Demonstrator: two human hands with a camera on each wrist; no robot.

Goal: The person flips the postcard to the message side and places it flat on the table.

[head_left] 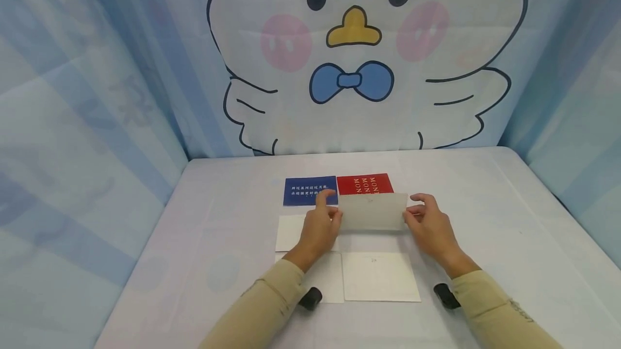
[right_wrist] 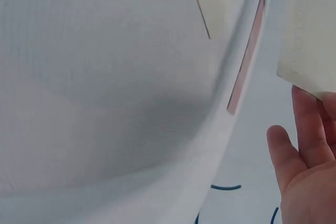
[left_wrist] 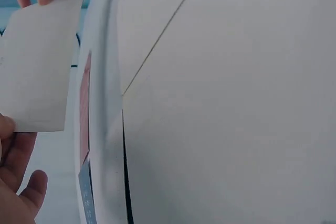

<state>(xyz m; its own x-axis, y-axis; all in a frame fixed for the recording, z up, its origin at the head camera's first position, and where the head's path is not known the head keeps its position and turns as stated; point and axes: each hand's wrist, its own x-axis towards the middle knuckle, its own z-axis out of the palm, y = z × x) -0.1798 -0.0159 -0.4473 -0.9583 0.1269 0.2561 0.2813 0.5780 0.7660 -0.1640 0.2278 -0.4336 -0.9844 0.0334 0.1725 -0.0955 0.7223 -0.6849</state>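
Observation:
A pale card (head_left: pixel 372 213) is held up above the table, tilted, between both hands. My left hand (head_left: pixel 320 226) pinches its left edge between thumb and fingers, and my right hand (head_left: pixel 432 227) pinches the right edge. The left wrist view shows the same card (left_wrist: pixel 42 66) gripped at two opposite ends. Behind it lie a blue card (head_left: pixel 305 191) with white writing and a red card (head_left: pixel 364 183) with lettering, the red one partly hidden by the held card. Nearer me, a white card (head_left: pixel 380 278) lies flat with a small mark near its top edge.
More white cards lie to the left, one (head_left: pixel 289 233) partly behind my left hand and another (head_left: pixel 330 279) beside the left sleeve. A black device (head_left: pixel 310 299) sits at the left wrist, another (head_left: pixel 446 296) at the right. Printed curtains surround the white table (head_left: pixel 218 219).

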